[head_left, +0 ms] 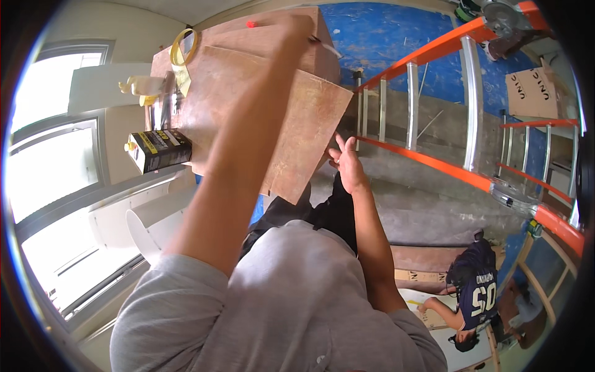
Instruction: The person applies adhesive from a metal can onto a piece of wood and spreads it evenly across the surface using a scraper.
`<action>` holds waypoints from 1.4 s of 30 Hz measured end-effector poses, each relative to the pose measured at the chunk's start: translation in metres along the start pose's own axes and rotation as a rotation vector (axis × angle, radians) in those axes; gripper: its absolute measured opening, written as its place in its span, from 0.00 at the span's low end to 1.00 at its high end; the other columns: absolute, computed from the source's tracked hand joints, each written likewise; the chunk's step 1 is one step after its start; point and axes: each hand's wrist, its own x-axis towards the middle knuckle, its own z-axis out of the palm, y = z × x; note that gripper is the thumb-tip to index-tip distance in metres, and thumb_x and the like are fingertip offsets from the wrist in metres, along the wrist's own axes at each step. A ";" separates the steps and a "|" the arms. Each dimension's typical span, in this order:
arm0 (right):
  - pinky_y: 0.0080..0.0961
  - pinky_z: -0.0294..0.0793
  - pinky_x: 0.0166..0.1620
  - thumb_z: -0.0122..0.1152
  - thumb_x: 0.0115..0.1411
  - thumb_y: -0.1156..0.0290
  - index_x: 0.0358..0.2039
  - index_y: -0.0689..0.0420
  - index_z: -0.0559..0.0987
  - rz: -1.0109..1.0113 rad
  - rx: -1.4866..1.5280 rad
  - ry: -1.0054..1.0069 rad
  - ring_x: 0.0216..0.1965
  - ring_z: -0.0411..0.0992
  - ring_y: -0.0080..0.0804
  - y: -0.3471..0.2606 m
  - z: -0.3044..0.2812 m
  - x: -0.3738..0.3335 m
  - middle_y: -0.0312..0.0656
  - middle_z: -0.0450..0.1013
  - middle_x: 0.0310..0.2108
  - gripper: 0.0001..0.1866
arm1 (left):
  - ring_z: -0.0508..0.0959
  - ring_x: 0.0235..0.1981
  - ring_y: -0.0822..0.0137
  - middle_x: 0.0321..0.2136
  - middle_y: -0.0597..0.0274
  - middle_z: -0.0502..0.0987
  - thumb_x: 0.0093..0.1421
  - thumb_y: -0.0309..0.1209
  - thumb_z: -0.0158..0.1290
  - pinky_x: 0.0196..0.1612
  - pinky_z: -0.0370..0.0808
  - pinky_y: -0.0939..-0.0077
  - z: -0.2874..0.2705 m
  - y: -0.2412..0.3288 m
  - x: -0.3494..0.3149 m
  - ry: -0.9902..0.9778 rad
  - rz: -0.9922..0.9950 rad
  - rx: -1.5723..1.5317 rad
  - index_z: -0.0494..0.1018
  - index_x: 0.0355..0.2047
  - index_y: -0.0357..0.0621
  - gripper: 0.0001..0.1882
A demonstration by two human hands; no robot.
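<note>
A thin brown wooden sheet (310,111) lies slantwise on a reddish-brown wooden surface (217,34), its near corner hanging past the edge. My left arm reaches across the sheet to the far side, where my left hand (299,26) is smeared by motion. Beside it shows a thin, pale-ended object (327,48), and I cannot tell whether the hand holds it. My right hand (349,166) is open at the sheet's right edge, fingers apart; some fingertips are hidden near the edge. A small red object (251,24) rests at the back of the surface.
A black and yellow can (162,150) and a yellow tape roll (184,46) are at the left, near a cream glove-like item (141,85). An orange ladder (412,105) stands at the right. Another person (474,288) works at the lower right. Blue sheeting (390,37) covers the floor.
</note>
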 end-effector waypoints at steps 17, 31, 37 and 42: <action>0.42 0.47 0.66 0.28 0.57 0.16 0.76 0.54 0.42 -0.023 -0.027 0.021 0.68 0.56 0.38 -0.003 -0.001 0.001 0.41 0.72 0.56 0.61 | 0.82 0.35 0.51 0.34 0.52 0.80 0.56 0.30 0.56 0.33 0.83 0.55 0.017 -0.044 -0.020 -0.205 -0.889 -0.835 0.78 0.41 0.43 0.12; 0.43 0.41 0.71 0.28 0.60 0.19 0.75 0.57 0.43 -0.036 -0.075 0.016 0.72 0.54 0.44 0.005 -0.007 0.004 0.55 0.60 0.68 0.60 | 0.67 0.66 0.57 0.63 0.70 0.71 0.56 0.27 0.54 0.70 0.62 0.51 -0.032 0.001 -0.151 -0.009 0.905 -0.124 0.76 0.56 0.59 0.25; 0.43 0.41 0.71 0.26 0.60 0.20 0.75 0.56 0.45 -0.106 -0.030 0.075 0.69 0.59 0.41 0.001 0.011 -0.005 0.55 0.61 0.68 0.58 | 0.61 0.70 0.58 0.65 0.73 0.68 0.55 0.25 0.55 0.74 0.54 0.52 0.006 -0.076 -0.059 -0.066 1.152 -0.019 0.75 0.57 0.58 0.28; 0.45 0.37 0.71 0.25 0.61 0.20 0.76 0.56 0.43 -0.171 -0.002 0.125 0.67 0.63 0.39 -0.005 0.027 -0.006 0.54 0.72 0.61 0.58 | 0.58 0.72 0.59 0.67 0.74 0.66 0.56 0.24 0.52 0.75 0.52 0.53 -0.014 -0.145 -0.074 -0.209 0.879 0.130 0.73 0.58 0.55 0.27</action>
